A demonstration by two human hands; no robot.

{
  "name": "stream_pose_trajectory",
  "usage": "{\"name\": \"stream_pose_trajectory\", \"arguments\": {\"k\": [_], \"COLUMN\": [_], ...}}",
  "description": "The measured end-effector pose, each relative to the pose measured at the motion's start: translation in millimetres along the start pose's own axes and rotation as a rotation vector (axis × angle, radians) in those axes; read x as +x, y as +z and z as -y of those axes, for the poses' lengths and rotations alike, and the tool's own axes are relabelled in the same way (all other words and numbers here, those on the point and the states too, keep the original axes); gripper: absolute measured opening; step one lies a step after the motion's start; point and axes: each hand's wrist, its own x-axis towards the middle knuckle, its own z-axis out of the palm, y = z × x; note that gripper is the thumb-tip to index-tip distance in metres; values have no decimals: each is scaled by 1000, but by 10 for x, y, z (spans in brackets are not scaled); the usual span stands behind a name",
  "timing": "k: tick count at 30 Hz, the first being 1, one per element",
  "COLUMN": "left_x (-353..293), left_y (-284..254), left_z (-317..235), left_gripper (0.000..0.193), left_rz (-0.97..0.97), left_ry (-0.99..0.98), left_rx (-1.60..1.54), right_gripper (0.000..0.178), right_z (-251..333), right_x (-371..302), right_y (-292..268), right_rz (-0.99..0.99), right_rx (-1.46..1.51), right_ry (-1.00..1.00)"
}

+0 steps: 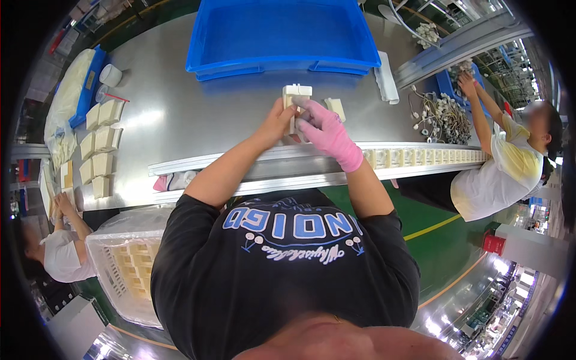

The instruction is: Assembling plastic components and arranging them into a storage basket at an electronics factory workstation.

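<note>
- At a steel workbench (180, 114), you hold a cream plastic part (296, 96) upright between both hands, just in front of a large blue bin (282, 36).
- Your bare left hand (277, 123) is closed around the part's lower left side; your right hand (324, 129), in a pink glove, wraps it from the right, fingers curled over its front.
- A second small cream piece (336, 108) lies on the bench just right of your gloved hand.
- Cream blocks (99, 150) sit in rows at the far left of the bench; more stand in a line along a rail (420, 157) to your right.
- A co-worker (504, 162) in a pale shirt reaches toward a heap of white wired pieces (441, 117); another person (54, 240) sits at your left beside a white crate (126, 264).
</note>
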Motion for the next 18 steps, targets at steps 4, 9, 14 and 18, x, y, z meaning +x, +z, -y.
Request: {"name": "stream_pose_trajectory", "arguments": {"k": [4, 9, 14, 18], "left_x": [-13, -138, -167, -44], "left_y": [61, 46, -31, -70], "left_z": [14, -284, -103, -57], "left_gripper": [41, 42, 40, 27], "left_rz": [-16, 266, 643, 422], "left_ry": [58, -135, -203, -106], "left_rx": [106, -1, 166, 345], "right_gripper": [35, 39, 30, 28], "right_z": [79, 209, 342, 265], "right_x": [-62, -52, -257, -447], "right_y": [-20, -222, -311, -330], "right_rz": [-115, -381, 317, 258], "right_rx": [26, -386, 36, -538], "right_ry": [-1, -524, -202, 290]}}
